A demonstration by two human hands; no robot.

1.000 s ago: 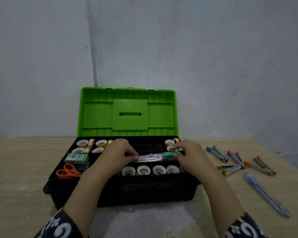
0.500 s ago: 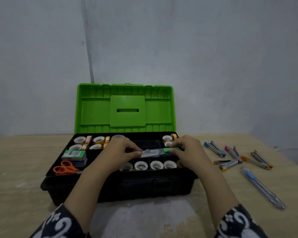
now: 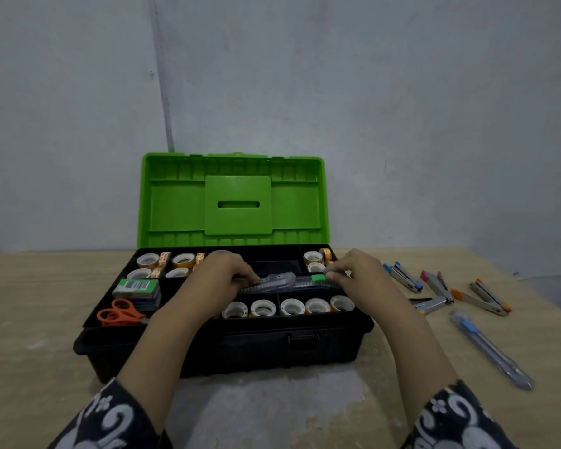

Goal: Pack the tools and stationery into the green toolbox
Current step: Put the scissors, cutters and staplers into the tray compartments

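Green plastic formed the raised lid of the toolbox [image 3: 237, 202], which stood open on a pale wooden table [image 3: 30, 303]; its lower half was black, with a black divided tray on top. The lid leaned back toward a grey wall and showed a square centre panel with a slot.

Both hands reached into the tray. The left hand [image 3: 222, 275] pinched one end and the right hand [image 3: 357, 277] pinched the other end of a long clear-cased utility knife [image 3: 285, 281] with a green slider, held level over the tray's middle, just above the front row of compartments.

Five tape rolls [image 3: 290, 306] with white cores stood in a row in the front compartments. More tape rolls [image 3: 166, 265] filled the back left compartments, roughly eight counting those on edge, and about four sat in the back right corner. One pair of orange-handled scissors [image 3: 120, 314] lay in the left compartment, beside a small stack of boxes [image 3: 136, 290] with a green top and a barcode.

On the table to the right of the toolbox lay four staplers [image 3: 441, 288] with blue, pink, orange and yellow ends, and nearer the viewer a second clear utility knife with a blue slider [image 3: 489, 348].
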